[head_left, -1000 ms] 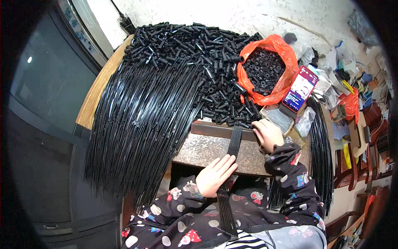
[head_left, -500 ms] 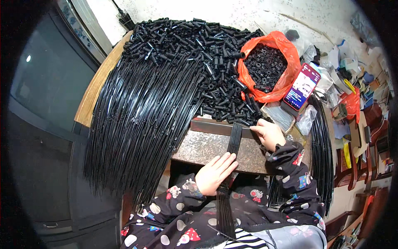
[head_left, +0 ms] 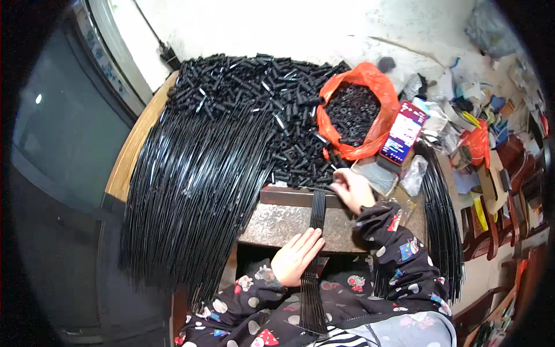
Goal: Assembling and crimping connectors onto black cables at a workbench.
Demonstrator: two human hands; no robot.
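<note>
My left hand [head_left: 296, 258] lies flat with its fingers out, pressing a row of thin black rods [head_left: 317, 215] side by side against the table edge. The rods run from the strip-like ledge [head_left: 283, 196] down over my lap. Beside the rods' upper ends, my right hand [head_left: 354, 191] has its fingers bent together at the near edge of a heap of short black tube pieces [head_left: 292, 168]. Whatever sits between those fingertips is too small and blurred to make out.
Long black rods [head_left: 191, 191] hang off the table's left side; another bunch [head_left: 440, 214] hangs at the right. A red plastic bag [head_left: 378, 144] holds small black parts. Nearby are a lit phone [head_left: 403, 132], a clear bag [head_left: 414, 175] and assorted clutter.
The whole view has shifted, so the table sits lower and a little further left. My right hand has curled at the tube heap; my left hand stays on the rods.
</note>
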